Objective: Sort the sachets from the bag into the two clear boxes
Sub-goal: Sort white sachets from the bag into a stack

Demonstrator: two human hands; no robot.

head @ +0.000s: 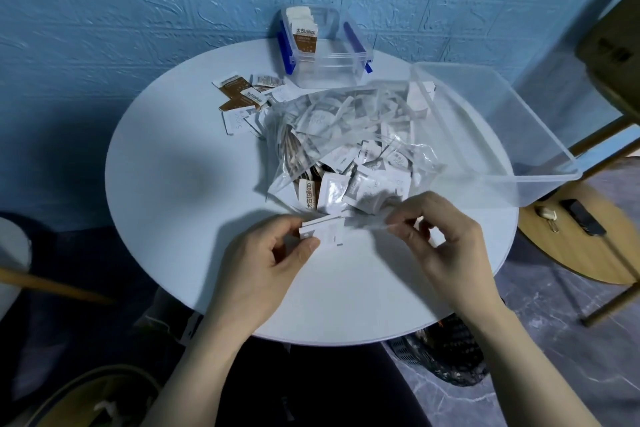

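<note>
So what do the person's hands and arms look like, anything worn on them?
Both are bare: the left hand and right hand show no gloves, rings, watch or bracelets. The forearms are uncovered down to the bottom edge of the picture, with no sleeve in view. Fingernails look short and unpainted.

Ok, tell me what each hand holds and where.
Left hand pinches a white sachet by its left end. Right hand pinches the clear bag at its near edge.

Round white table (194, 184) in front of me. On it: clear bag (346, 135) stuffed with sachets mid-table, loose sachets (242, 100) just left of it, small clear box (322, 55) with blue clips at far edge, big clear box (502, 135) at right, overhanging the rim.
</note>
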